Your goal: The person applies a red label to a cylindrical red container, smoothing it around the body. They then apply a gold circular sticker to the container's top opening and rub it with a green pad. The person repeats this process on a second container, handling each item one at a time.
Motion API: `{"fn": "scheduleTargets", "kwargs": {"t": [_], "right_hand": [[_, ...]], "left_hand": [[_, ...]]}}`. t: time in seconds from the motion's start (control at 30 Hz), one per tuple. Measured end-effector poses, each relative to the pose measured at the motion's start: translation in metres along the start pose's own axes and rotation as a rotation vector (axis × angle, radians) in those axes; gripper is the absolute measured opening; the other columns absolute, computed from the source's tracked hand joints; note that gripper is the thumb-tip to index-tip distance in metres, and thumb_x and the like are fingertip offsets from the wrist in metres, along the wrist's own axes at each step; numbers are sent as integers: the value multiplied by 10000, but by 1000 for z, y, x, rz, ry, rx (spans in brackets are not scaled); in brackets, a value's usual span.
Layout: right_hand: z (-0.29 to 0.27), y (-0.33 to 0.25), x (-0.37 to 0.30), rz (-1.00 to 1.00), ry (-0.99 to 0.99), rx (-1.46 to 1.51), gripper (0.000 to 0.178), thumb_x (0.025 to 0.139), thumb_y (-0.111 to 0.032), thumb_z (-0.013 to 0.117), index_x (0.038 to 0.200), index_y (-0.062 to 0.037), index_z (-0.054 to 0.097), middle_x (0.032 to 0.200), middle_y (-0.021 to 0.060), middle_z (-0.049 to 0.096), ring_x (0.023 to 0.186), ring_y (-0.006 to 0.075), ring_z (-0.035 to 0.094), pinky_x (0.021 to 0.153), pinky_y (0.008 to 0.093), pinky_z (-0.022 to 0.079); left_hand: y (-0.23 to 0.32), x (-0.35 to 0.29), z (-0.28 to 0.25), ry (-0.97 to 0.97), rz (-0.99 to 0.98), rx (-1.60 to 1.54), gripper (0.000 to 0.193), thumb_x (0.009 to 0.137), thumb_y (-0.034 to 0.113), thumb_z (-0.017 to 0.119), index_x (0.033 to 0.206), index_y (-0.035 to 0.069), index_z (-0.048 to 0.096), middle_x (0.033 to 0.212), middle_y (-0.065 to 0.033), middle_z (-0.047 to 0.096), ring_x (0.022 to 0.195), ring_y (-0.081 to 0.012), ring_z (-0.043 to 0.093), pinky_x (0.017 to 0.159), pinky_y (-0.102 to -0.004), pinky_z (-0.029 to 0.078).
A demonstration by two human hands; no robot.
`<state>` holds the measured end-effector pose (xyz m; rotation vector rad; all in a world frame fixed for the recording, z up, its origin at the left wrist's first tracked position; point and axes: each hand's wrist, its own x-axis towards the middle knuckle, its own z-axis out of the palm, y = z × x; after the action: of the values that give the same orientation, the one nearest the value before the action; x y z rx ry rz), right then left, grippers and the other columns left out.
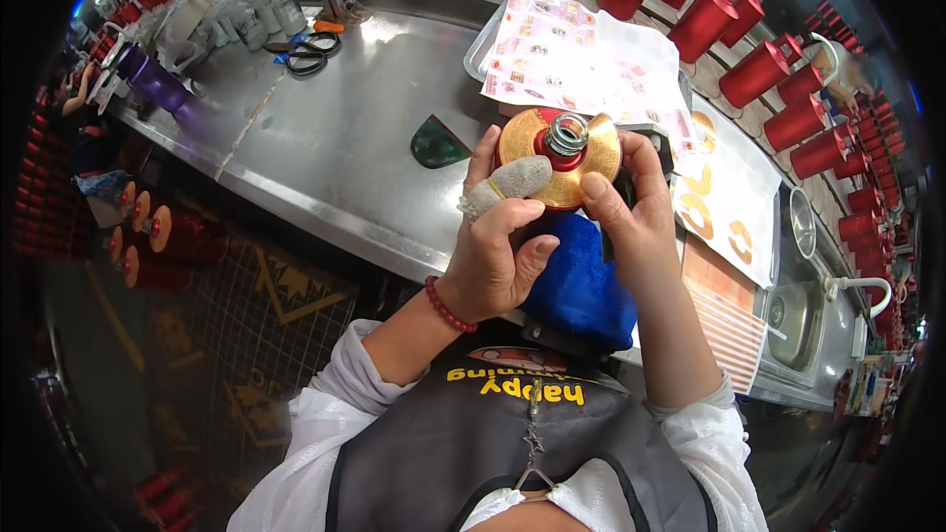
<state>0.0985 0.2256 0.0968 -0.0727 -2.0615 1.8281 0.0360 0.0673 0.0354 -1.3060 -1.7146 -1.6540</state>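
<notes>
Both hands hold a red bottle (543,144) in front of me, its clear glass neck (566,134) facing up. A gold ring-shaped decal (566,184) lies round the neck on the shoulder, with a gap at the upper right. My left hand (493,248) grips the left side; a finger in a grey fabric cover (509,185) presses on the gold ring, and the thumb stands off it. My right hand (639,205) wraps the right side, thumb on the gold. A blue cloth-covered support (581,286) is beneath. The bottle's lower body is hidden.
A dark green scraper (439,143) lies on the metal table (345,148). Scissors (307,57) and a purple drinking bottle (153,79) are farther left. Patterned sheets (552,49) and a sheet of gold decals (759,207) lie right, near a sink (793,325). Red bottles (754,74) line the conveyor.
</notes>
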Motion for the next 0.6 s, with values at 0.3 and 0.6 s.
{"fn": "scheduleTargets", "kwargs": {"t": [0.3, 0.6], "right_hand": [[-3, 12, 8, -9, -2, 73, 241, 973, -169, 658, 1140, -5, 600, 1149, 64, 615, 1082, 130, 546, 981, 292, 428], [1, 8, -1, -90, 26, -161, 363, 954, -193, 665, 1244, 9, 582, 1137, 106, 551, 1103, 200, 547, 1001, 323, 412]], "left_hand": [[18, -5, 6, -76, 28, 397, 372, 875, 55, 675, 1174, 127, 464, 1302, -266, 517, 1342, -552, 345, 1110, -635, 298], [6, 0, -10, -131, -2, 100, 205, 985, 257, 619, 1050, 75, 552, 1326, -272, 524, 1396, -542, 286, 1168, -604, 197]]}}
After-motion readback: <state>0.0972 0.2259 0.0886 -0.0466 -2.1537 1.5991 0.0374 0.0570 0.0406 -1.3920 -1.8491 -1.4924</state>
